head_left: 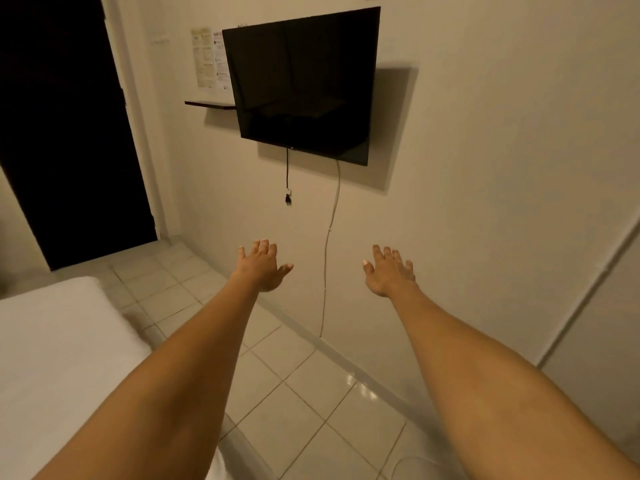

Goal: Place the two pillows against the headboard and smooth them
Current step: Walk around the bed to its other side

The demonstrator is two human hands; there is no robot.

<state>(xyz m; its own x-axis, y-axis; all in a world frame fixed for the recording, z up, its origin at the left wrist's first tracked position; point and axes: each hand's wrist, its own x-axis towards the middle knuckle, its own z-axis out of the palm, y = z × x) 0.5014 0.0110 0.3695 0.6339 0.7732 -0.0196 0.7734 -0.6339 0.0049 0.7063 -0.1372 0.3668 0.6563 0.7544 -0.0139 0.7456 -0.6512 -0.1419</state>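
Note:
Both my arms stretch straight out in front of me over the tiled floor. My left hand (262, 266) is open, palm down, fingers spread, holding nothing. My right hand (388, 270) is open the same way and empty. A corner of the bed with a white sheet (59, 344) lies at the lower left, beside my left forearm. No pillow and no headboard are in view.
A black wall-mounted TV (304, 88) hangs ahead, with a dangling black plug (287, 199) and a white cable (327, 251) running down the wall. A small dark shelf (209, 104) and a dark doorway (65, 133) are at the left. White floor tiles (294, 393) lie between bed and wall.

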